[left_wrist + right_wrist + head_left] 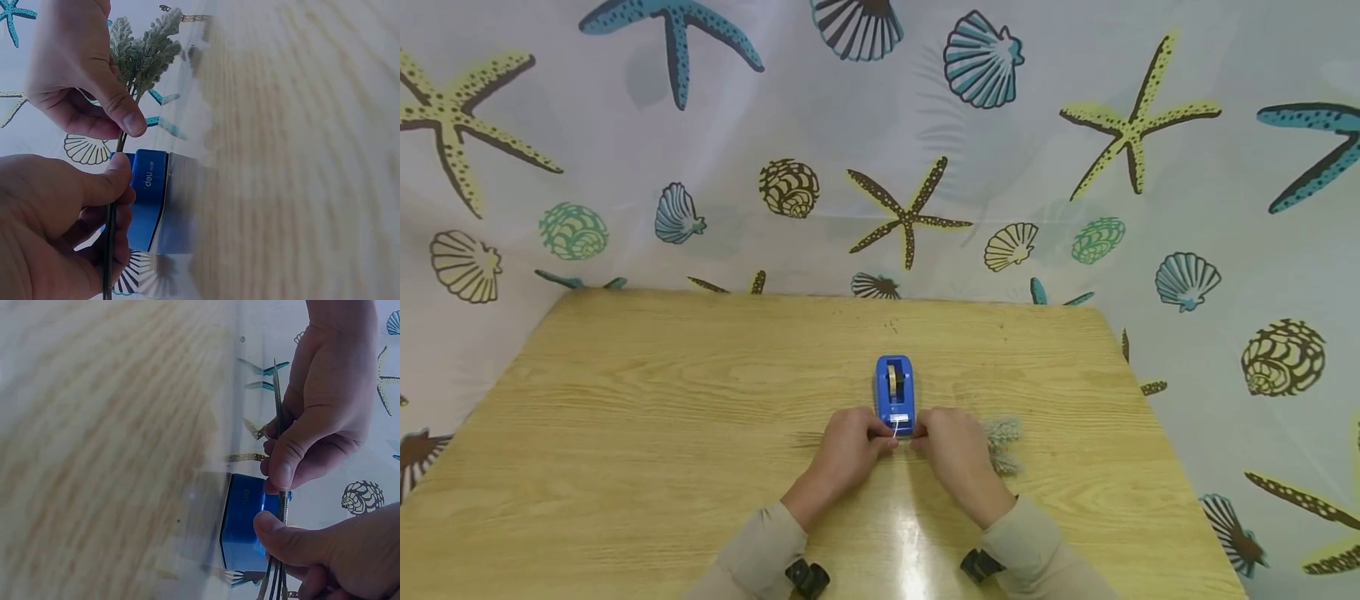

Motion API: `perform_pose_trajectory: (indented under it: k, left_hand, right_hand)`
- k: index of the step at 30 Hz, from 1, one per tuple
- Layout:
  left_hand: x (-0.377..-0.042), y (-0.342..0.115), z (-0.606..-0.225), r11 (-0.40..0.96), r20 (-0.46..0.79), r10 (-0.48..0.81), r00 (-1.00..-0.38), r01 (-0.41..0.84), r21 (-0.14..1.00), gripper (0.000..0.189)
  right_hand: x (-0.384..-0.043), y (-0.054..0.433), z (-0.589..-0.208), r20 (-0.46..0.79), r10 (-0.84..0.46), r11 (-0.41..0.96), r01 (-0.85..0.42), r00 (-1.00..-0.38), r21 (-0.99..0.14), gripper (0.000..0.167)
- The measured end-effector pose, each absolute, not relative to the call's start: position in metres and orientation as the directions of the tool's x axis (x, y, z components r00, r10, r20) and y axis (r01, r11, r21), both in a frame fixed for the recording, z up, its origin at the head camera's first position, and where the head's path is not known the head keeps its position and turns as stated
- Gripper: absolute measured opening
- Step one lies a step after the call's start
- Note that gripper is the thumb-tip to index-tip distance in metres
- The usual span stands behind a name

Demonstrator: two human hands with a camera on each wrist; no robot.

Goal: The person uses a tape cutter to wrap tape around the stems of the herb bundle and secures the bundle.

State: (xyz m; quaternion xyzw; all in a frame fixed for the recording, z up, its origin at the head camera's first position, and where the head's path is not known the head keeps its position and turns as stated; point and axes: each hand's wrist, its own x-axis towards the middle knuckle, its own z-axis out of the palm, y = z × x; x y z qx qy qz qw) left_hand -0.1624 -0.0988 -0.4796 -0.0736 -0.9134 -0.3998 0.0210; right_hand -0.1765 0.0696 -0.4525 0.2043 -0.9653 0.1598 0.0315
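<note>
A thin bundle of dark stems (109,250) with grey-green leafy tops (1003,433) lies crosswise between my two hands, low over the table. My left hand (846,446) pinches the stems between thumb and fingers, their bare ends sticking out to its left. On the other side, my right hand (958,450) pinches them closer to the leafy tops. The two thumbs are a short way apart. Just beyond the fingertips stands a blue tape dispenser (895,409) with a roll of tape (892,382). A pale, shiny strip shows at its front, by the left fingertips.
The wood-grain table (662,400) stretches out to both sides. A white cloth (730,142) printed with shells and starfish hangs behind it and along the sides. Dark wrist devices (808,577) are strapped at both sleeves.
</note>
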Motion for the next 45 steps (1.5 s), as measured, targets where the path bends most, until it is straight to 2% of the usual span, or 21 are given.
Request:
perform_pose_trajectory:
  k: [8, 18, 32, 45]
  left_hand:
    - [-0.163, -0.099, -0.481, 0.682, 0.146, 0.095, -0.985, 0.171, 0.711, 0.005]
    - [-0.167, -0.098, -0.479, 0.674, 0.102, 0.070, -0.992, 0.122, 0.729, 0.008]
    - [-0.171, -0.104, -0.472, 0.693, -0.015, 0.239, -0.971, 0.160, 0.703, 0.016]
    - [-0.169, -0.104, -0.471, 0.679, -0.019, 0.154, -0.988, 0.092, 0.728, 0.008]
  right_hand:
    - [-0.176, 0.068, -0.457, 0.122, -0.476, 0.849, -0.491, -0.871, -0.194, 0.009]
    - [-0.178, 0.067, -0.458, 0.170, -0.437, 0.880, -0.459, -0.883, -0.125, 0.007]
    - [-0.182, 0.068, -0.460, 0.159, -0.412, 0.894, -0.432, -0.897, -0.121, 0.011]
    - [-0.184, 0.068, -0.456, 0.125, -0.453, 0.870, -0.468, -0.883, -0.155, 0.016]
